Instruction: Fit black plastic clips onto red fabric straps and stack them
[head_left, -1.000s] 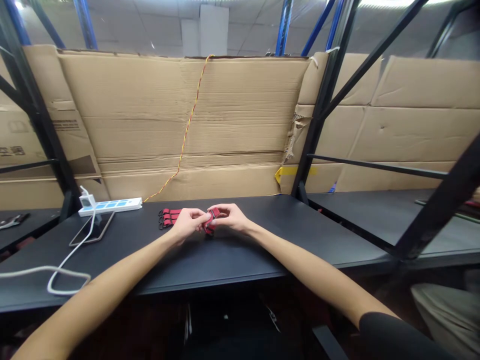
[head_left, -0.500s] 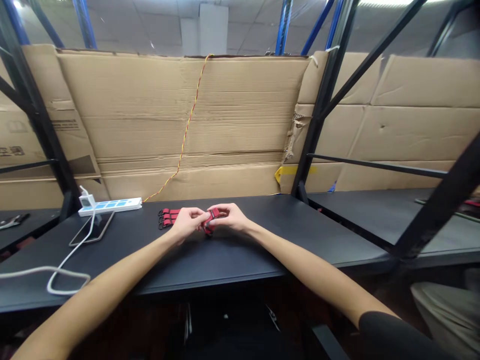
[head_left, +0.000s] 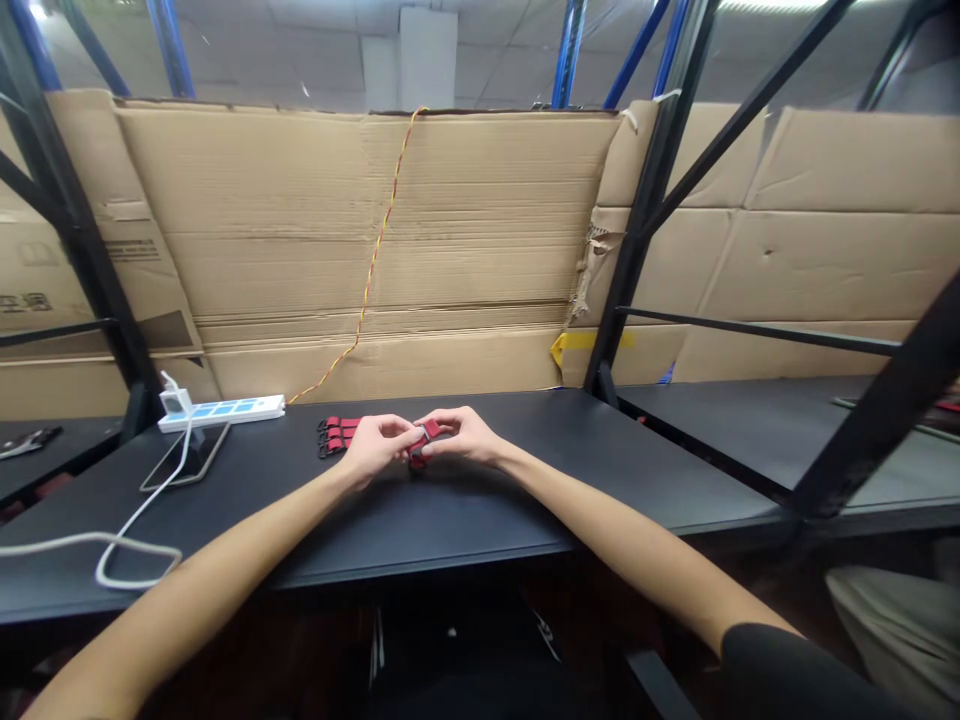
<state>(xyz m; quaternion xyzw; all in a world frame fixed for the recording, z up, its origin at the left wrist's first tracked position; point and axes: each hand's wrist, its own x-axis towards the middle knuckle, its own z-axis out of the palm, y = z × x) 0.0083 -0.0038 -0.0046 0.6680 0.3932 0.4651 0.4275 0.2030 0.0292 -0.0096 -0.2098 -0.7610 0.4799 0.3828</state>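
Left of centre, red webbing straps with black clips (head_left: pixel 337 436) lie lengthwise along the black table (head_left: pixel 540 480), just beside the left hand (head_left: pixel 373 449). Together with the right hand (head_left: pixel 461 436), it pinches a small red buckled strap (head_left: pixel 422 443) between the fingertips.

a warehouse-style work bay: blue and black steel racking (head_left: pixel 568 50) lined with flattened cardboard sheets (head_left: pixel 360 220) rises behind the black worktop (head_left: pixel 525 510), with a power strip (head_left: pixel 221 412) left of the left hand (head_left: pixel 373 447), under a tiled ceiling (head_left: pixel 262 50).
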